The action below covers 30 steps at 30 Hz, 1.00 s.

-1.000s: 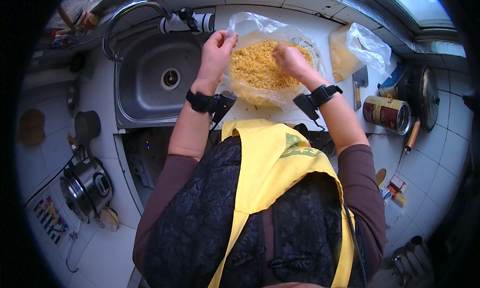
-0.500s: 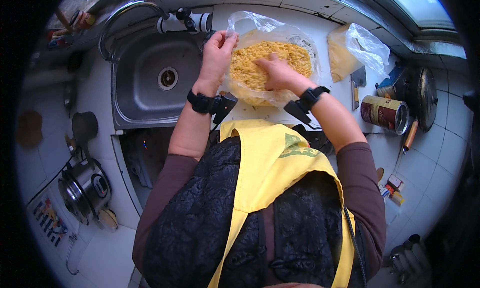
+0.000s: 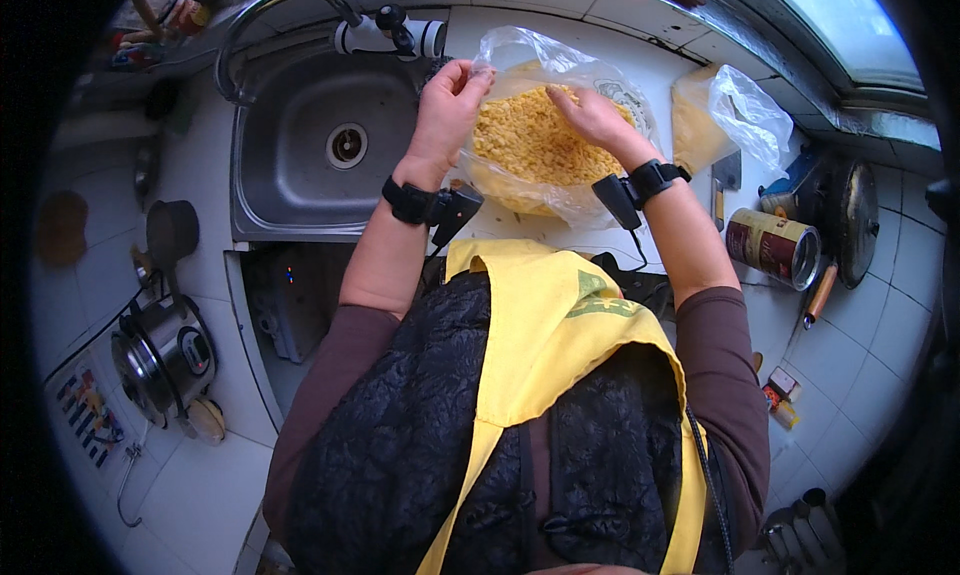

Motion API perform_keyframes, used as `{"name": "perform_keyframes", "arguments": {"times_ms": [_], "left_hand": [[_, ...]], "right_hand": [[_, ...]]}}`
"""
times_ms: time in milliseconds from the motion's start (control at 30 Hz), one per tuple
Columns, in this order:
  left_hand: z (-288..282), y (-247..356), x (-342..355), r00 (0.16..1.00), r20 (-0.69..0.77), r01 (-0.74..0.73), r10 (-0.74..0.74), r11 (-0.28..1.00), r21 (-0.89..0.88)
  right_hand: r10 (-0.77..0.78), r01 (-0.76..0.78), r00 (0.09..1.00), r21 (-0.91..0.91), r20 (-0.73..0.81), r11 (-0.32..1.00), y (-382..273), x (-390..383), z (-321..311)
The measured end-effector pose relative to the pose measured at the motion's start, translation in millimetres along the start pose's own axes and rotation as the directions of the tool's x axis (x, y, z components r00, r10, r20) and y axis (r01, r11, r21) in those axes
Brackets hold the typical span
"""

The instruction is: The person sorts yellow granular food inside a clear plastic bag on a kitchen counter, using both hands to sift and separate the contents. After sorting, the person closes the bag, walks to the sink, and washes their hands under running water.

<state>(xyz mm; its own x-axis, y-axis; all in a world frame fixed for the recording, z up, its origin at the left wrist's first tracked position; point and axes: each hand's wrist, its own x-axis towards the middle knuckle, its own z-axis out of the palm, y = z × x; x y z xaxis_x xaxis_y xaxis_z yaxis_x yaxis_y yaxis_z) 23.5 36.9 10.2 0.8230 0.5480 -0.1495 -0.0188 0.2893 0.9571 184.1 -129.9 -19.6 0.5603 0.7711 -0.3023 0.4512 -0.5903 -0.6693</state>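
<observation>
A clear plastic bag (image 3: 505, 190) lies opened out on the white counter, filled with loose yellow crumbly food (image 3: 530, 140). At the bag's upper left edge, my left hand (image 3: 450, 110) is closed, thumb and fingers pinching the plastic rim. My right hand (image 3: 597, 120) reaches into the bag from the right. Its fingers are drawn together and curled into the yellow crumbs near the far side; the fingertips are partly hidden among them. Both wrists wear black straps with small black boxes.
Left of the bag is a steel sink (image 3: 300, 210) with a curved faucet (image 3: 222, 60). To the right lie another bag with tan contents (image 3: 697, 120), a cleaver (image 3: 727, 175), a tin can (image 3: 765, 243) on its side and a dark pan or lid (image 3: 857, 210). A rice cooker (image 3: 170, 360) stands at lower left.
My right hand has moved from the middle of the crumbs toward the far right, its spread fingers now drawn together. My left hand keeps its pinch on the rim. The whole view has shifted slightly.
</observation>
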Motion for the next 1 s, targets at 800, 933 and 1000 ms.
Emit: {"name": "perform_keyframes", "arguments": {"times_ms": [800,933,1000], "left_hand": [[-1,-5,0,0.999,-0.034,0.006,-0.005,1.0,0.028],[-1,-6,3,1.0,-0.029,-0.003,0.004,1.0,0.031],[-1,-6,4,1.0,-0.022,-0.006,0.007,0.999,0.036]], "right_hand": [[-0.258,0.256,0.966,-0.191,0.011,0.948,14,-21,8],[0.102,-0.093,0.995,-0.371,0.005,0.924,26,-34,-1],[0.102,-0.087,0.994,-0.347,0.025,0.934,22,-31,8]]}}
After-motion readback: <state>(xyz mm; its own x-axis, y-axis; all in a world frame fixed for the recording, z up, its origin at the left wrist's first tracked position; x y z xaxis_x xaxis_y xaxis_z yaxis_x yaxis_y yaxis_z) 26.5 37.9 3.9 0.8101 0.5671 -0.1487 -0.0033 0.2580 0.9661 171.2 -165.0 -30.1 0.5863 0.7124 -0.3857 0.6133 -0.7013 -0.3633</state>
